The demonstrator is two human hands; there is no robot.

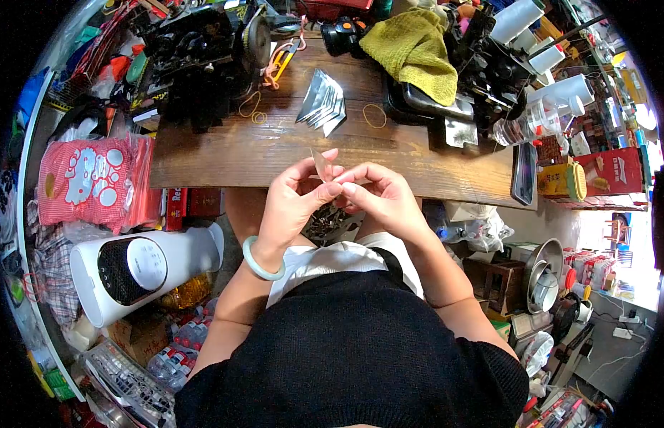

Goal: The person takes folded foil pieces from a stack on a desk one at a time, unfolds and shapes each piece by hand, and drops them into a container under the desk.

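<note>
My left hand (297,194), with a pale green bangle (263,261) at its wrist, is closed on a thin flat silvery piece (319,164) that stands up between the fingers. My right hand (380,191) is pinched close against the left fingertips. Whatever its fingertips hold is too small to make out. Both hands are at the front edge of the wooden table (275,153). Beyond them on the wood lies a fanned stack of shiny silver foil sheets or packets (322,103). Below the hands, a heap of dark scraps (325,222) shows between the legs.
Rubber bands (374,115), a yellow cutter (284,63) and a yellow-green cloth (412,53) lie on the table. Black machinery (203,60) stands at back left, a clear bottle (535,121) and phone (523,173) at right. A white appliance (146,267) sits lower left.
</note>
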